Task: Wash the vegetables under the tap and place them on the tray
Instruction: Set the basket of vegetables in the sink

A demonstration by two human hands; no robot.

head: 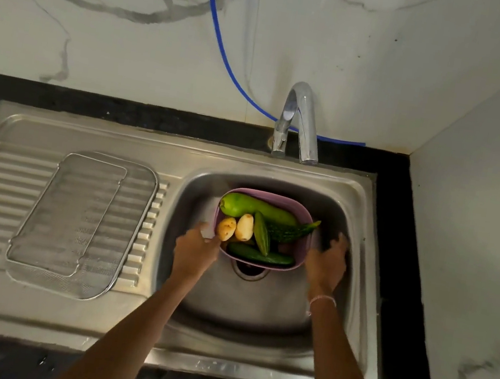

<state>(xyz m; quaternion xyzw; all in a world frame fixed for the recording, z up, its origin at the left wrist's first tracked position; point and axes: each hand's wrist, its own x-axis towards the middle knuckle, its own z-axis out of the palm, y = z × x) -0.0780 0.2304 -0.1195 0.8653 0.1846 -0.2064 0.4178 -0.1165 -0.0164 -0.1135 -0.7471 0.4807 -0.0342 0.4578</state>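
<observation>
A purple tub [276,197] sits in the steel sink basin [261,301]. It holds a pale green gourd [258,208], two potatoes [244,227], a ridged gourd [261,236], a bitter gourd [288,231] and a cucumber [260,255]. My left hand [196,246] grips the tub's left rim. My right hand [329,259] is at the tub's right side, blurred, fingers spread. The chrome tap [301,122] stands behind the basin; no water runs. A wire mesh tray [81,222] lies on the ribbed drainboard to the left.
A blue hose [218,42] runs down the marble wall to behind the tap. The drain [249,272] shows below the tub. Black counter [409,245] borders the sink, with a marble side wall on the right.
</observation>
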